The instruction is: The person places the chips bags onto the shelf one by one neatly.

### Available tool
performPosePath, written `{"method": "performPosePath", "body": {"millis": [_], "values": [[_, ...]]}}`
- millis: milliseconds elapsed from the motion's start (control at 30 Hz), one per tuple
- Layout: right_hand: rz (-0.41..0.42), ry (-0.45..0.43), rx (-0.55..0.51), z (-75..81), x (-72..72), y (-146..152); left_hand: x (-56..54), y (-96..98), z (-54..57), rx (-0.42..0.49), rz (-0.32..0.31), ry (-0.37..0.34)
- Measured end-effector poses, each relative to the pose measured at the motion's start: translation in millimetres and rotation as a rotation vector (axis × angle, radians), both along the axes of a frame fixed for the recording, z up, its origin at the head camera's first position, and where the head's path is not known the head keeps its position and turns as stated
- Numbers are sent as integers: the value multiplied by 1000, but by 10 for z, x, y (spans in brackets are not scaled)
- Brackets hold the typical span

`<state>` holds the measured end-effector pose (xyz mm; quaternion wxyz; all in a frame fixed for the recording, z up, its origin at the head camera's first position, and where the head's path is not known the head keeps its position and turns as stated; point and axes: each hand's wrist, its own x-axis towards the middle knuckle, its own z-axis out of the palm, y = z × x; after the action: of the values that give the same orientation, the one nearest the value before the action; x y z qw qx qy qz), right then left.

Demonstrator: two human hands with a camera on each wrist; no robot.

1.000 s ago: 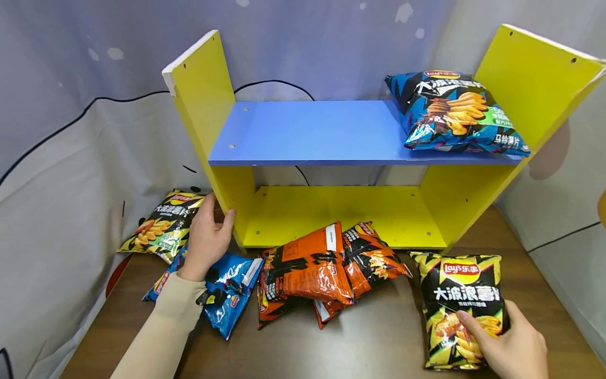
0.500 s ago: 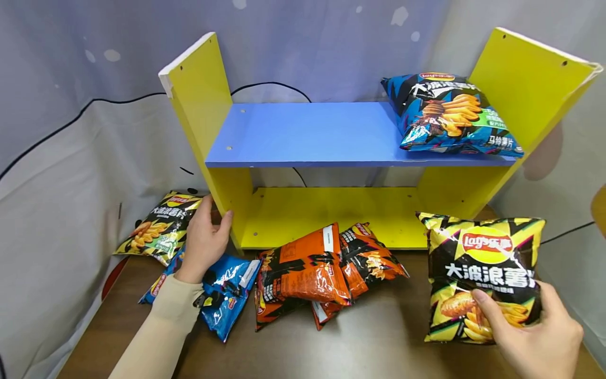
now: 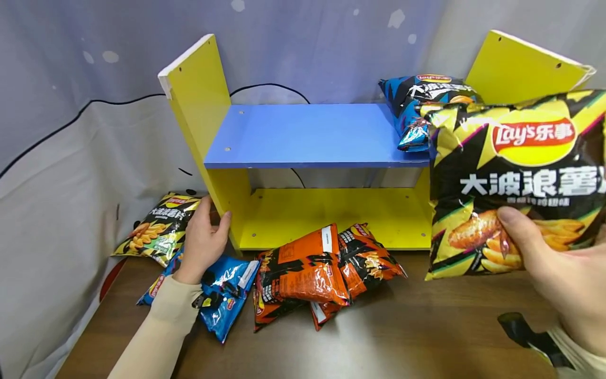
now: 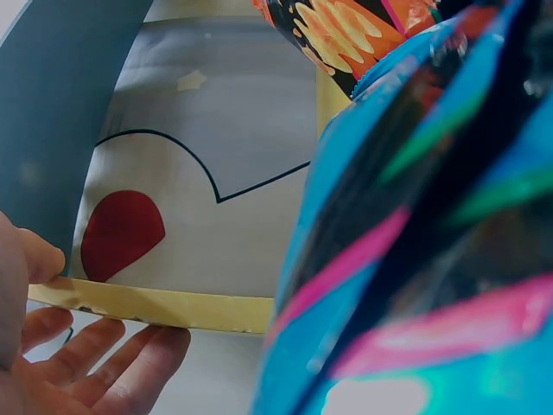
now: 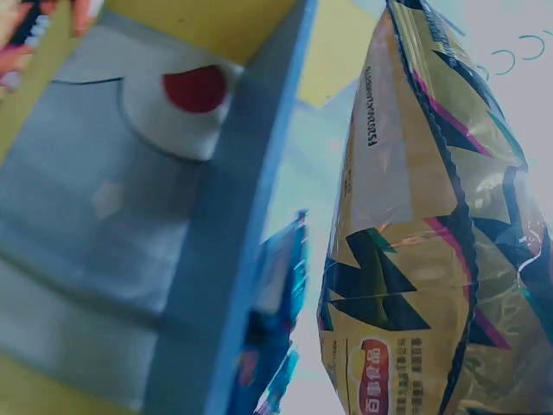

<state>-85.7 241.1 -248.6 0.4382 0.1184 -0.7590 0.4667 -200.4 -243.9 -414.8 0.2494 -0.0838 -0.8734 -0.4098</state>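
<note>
Left arm [image 3: 158, 329] stretched forward, the left hand [image 3: 204, 242] clutched the yellow side panel [image 3: 201, 95], while the raised right hand [image 3: 561, 268] pinched a black-and-yellow Lay's chip bag [image 3: 516, 171] before the shelf unit's [image 3: 303, 208] right end! I counted one more black-and-yellow bag [image 3: 163, 226], one blue bag [image 3: 412, 113] on the upper shelf [image 3: 303, 134], and on the table [image 3: 331, 352] at least two orange bags [image 3: 310, 284] and another blue bag [image 3: 220, 316].

"Lay's 乐事", "大波浪薯" on held bag [image 3: 518, 176], "大波浪" on shelved bag [image 3: 412, 105], "大波浪薯片" on leftmost bag [image 3: 163, 223]
</note>
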Motion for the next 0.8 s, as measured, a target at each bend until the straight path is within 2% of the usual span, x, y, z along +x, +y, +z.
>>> {"method": "performPosePath", "body": {"millis": [133, 233, 367, 467, 600, 800], "values": [[116, 12, -142, 271, -238, -206, -5, 3, -6, -1, -5, -3], [120, 42, -118, 511, -449, -367, -8, 3, -5, 5, -3, -5], [58, 13, -22, 811, -720, -651, -8, -10, -8, 7, -1, -3], [12, -127, 14, 959, -906, -883, -5, -19, -9, 9, -4, -2], [-53, -312, 101, 1045, -1179, -1119, 3, -11, -3, 11, -6, -8], [-190, -543, 282, 995, -1520, -1358, 20, 11, -5, 14, -2, -23]]}}
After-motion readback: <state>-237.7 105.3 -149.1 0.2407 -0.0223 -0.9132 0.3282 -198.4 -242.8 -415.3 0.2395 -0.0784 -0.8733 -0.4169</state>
